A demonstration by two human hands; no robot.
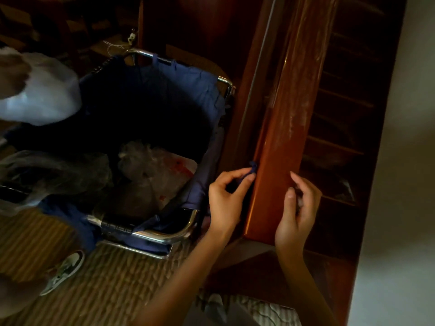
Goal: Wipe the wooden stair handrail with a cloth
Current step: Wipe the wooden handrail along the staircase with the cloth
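The glossy brown wooden handrail [289, 128] runs from the lower middle up to the top right, with pale dusty streaks on its top. My left hand [226, 196] is against the rail's left edge and pinches a small dark blue piece of cloth [253, 166] between thumb and fingertips. My right hand [297, 212] hovers at the rail's right edge with its fingers curled around a small pale thing [300, 200] that I cannot identify.
A blue fabric bin on a chrome frame [164, 235] stands close to the left of the rail, with crumpled plastic bags [150, 170] inside. A white bag [40, 95] sits at far left. A shoe [63, 271] rests on striped carpet. Dark stair steps [339, 128] and a pale wall [404, 161] lie to the right.
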